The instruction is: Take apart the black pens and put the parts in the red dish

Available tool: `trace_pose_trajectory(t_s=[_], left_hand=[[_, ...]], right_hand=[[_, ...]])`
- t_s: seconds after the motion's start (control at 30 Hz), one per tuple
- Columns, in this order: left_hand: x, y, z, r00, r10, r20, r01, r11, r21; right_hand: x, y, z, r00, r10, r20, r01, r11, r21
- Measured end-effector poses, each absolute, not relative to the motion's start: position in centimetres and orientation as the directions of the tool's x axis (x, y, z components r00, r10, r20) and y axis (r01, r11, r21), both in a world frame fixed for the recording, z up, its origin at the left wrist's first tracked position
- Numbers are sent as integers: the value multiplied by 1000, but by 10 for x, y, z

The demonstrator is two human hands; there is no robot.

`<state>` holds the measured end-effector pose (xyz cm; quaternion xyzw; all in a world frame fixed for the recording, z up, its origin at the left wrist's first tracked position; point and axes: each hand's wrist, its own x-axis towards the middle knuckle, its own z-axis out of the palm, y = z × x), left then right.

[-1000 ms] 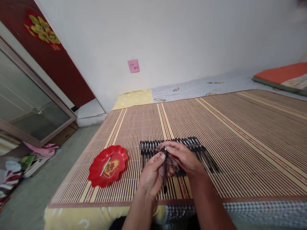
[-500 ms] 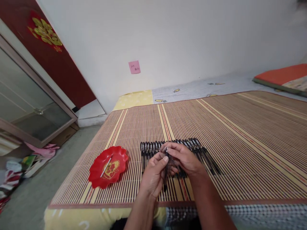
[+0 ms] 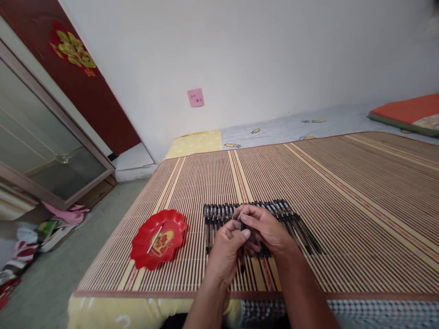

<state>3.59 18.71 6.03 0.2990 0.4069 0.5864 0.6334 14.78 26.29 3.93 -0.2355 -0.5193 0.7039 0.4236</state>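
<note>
Nearest me, the left hand (image 3: 224, 249) and right hand (image 3: 265, 228) both pinch one black pen (image 3: 242, 249) upright over the bamboo mat (image 3: 343, 205), best pulled straight apart, with the pen row (image 3: 216, 214) behind and the red dish (image 3: 159, 237) leftward.

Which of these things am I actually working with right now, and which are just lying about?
In use:
- left hand and right hand, both gripping one black pen
- row of black pens on the striped mat
- red dish holding a thin white refill

Lying about:
- pink note on the wall
- orange cushion
- floor clutter
</note>
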Motion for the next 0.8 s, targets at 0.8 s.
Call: trace_pose_trajectory(t_s=[0.8], left_hand=[[-96,297,43,-463,883,-79,825,461,326]], right_hand=[[158,289,26,-84,996,-11,-488,-51,-872]])
